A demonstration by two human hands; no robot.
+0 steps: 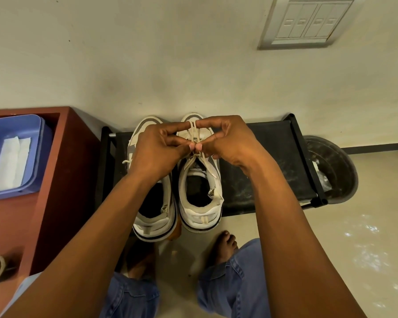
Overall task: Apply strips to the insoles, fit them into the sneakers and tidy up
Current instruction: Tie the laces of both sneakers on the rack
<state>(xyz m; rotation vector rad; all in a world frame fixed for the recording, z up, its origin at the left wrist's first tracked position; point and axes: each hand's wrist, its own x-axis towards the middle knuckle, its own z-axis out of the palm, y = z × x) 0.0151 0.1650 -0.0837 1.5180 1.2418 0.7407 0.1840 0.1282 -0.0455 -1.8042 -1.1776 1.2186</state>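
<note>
Both hands pinch the laces (pixel 194 136) of the right sneaker (pixel 200 180), left hand (pixel 156 152) at nine o'clock of the knot, right hand (pixel 228 143) at three. The left sneaker (pixel 154 203) sits touching alongside on the black rack (pixel 262 157). Uneven pulling could slip a loop free; the knot itself seems half-formed, hidden behind fingertips.

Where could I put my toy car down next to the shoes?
The black rack top is bare between the right sneaker and the rack's right rail. The left end is crowded: both sneakers sit together, with the left hand and right hand pinching the laces.
</note>
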